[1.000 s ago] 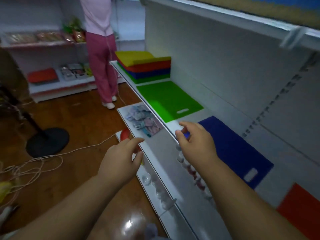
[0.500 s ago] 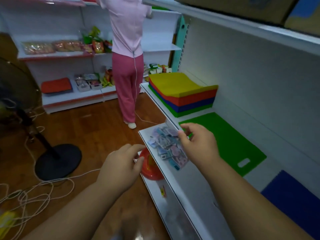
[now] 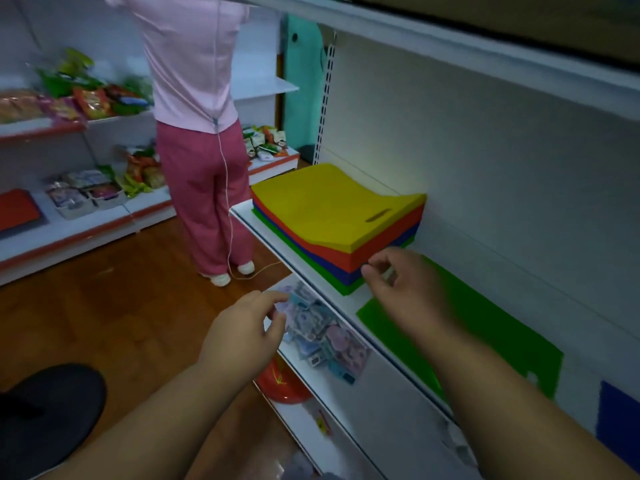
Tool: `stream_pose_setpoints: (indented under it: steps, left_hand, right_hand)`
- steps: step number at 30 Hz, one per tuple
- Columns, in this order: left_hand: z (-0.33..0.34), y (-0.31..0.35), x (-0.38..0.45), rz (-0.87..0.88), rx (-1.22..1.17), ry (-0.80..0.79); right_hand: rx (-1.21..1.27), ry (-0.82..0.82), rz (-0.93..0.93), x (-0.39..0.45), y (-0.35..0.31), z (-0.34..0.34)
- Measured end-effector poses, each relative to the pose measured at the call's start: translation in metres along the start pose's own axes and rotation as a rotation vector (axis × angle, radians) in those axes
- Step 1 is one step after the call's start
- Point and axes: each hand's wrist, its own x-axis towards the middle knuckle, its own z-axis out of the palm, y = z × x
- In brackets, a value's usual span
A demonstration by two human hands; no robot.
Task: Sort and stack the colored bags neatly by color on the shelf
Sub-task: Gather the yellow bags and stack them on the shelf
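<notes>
A: Where is the mixed stack (image 3: 337,221)?
B: On the shelf (image 3: 277,249), directly ahead of our right hand (image 3: 403,296); its fingers (image 3: 374,268), blurred, appear curled, holding nothing. The left hand (image 3: 242,332) hangs farther back, loose.

Both forearms are bare from the bottom edge of the view up to the wrists, with no sleeve showing. The left hand (image 3: 242,332) and right hand (image 3: 407,296) wear no gloves; the blurred fingers (image 3: 375,266) hide any ring.
</notes>
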Motion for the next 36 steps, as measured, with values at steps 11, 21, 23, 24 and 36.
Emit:
stream_pose_setpoints:
  steps: [11,21,23,24,36]
  left_hand:
    - [0.001,-0.038,0.1,-0.181,-0.553,-0.337]
    - [-0.008,-0.078,0.165,-0.76,-1.241,-0.455]
    - [-0.006,-0.081,0.159,-0.777,-1.24,-0.471]
    - [-0.007,-0.082,0.151,-0.758,-1.222,-0.499]
    - [0.003,-0.013,0.042,0.381,-0.671,-0.731]
  right_hand:
    - [-0.01,-0.181,0.247,0.061,-0.017,0.023]
    - [-0.039,0.387,0.488,-0.016,-0.07,0.047]
    - [-0.073,0.441,0.533,-0.041,-0.082,0.052]
    - [-0.08,0.456,0.565,-0.055,-0.088,0.054]
    - [-0.211,0.753,0.946,-0.239,-0.103,0.036]
